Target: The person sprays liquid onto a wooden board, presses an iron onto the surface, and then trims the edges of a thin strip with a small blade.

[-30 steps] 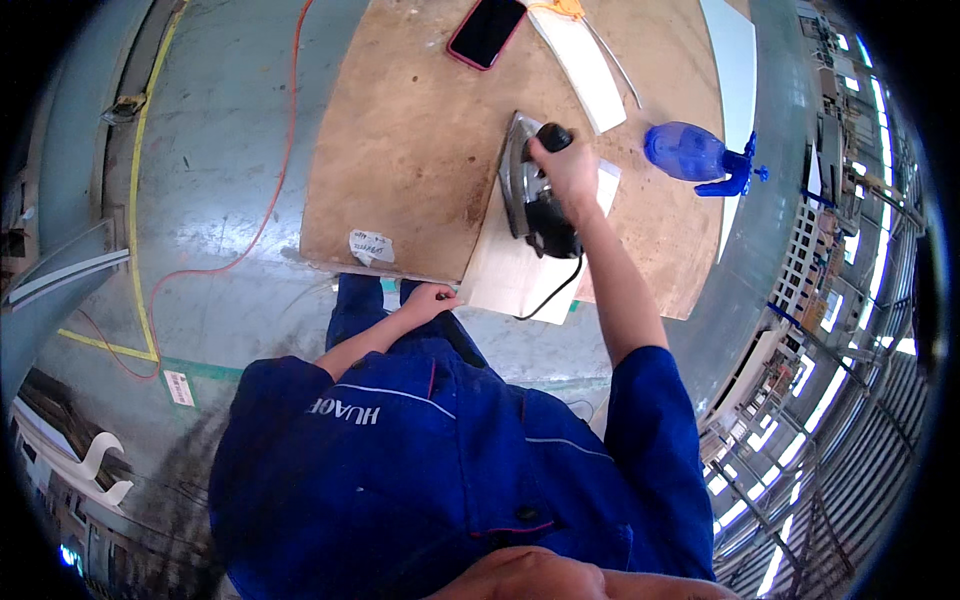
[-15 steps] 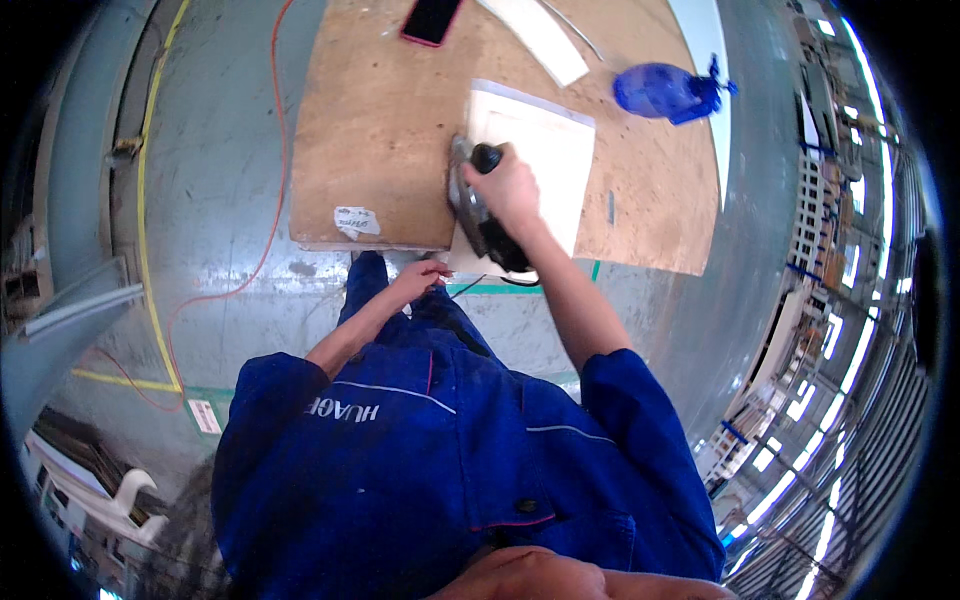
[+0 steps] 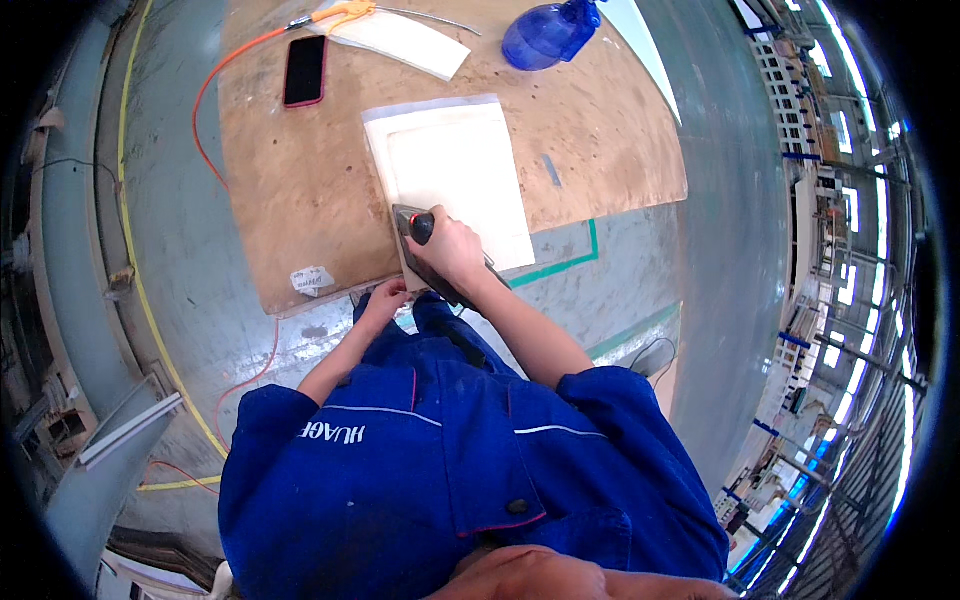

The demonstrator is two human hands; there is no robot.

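Note:
My right hand (image 3: 453,250) is closed round the handle of an electric iron (image 3: 424,262), which has a black knob-like front and a grey sole. The iron rests along the left edge of a white rectangular panel (image 3: 455,160), near its front end, with its tip pointing away from me. Just left of the iron, my left hand (image 3: 386,298) is closed at the panel's near left corner. Its fingertips are pinched together; what lies between them is too small to make out. The panel lies on a brown wooden board table (image 3: 300,200) and overhangs the front edge.
On the table's far side lie a phone (image 3: 305,72), a white strip (image 3: 405,45), an orange air gun (image 3: 343,12) with its hose, and a blue spray bottle (image 3: 545,35). A small grey piece (image 3: 551,170) lies right of the panel, and a torn label (image 3: 311,280) near the front left.
The iron has slid toward me along the panel's left edge. My left hand stays by the near corner. The view has shifted, bringing the air gun into sight.

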